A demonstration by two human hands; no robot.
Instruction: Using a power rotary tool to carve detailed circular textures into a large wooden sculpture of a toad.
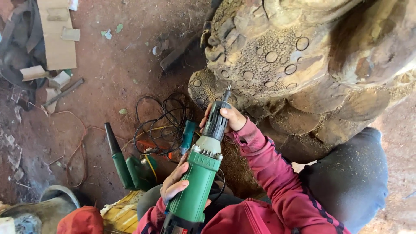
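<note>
A green and grey die grinder points up toward a large carved wooden sculpture covered in round raised bumps. My left hand wraps the green body of the tool near its rear. My right hand grips the dark ribbed neck just behind the bit. The thin bit touches the lower left of the carving. Both of my sleeves are red.
On the red dirt floor lie tangled black cables, a teal tool, a green blower with a black nozzle, cardboard scraps and a metal bar. My dust-covered knee rests at the right.
</note>
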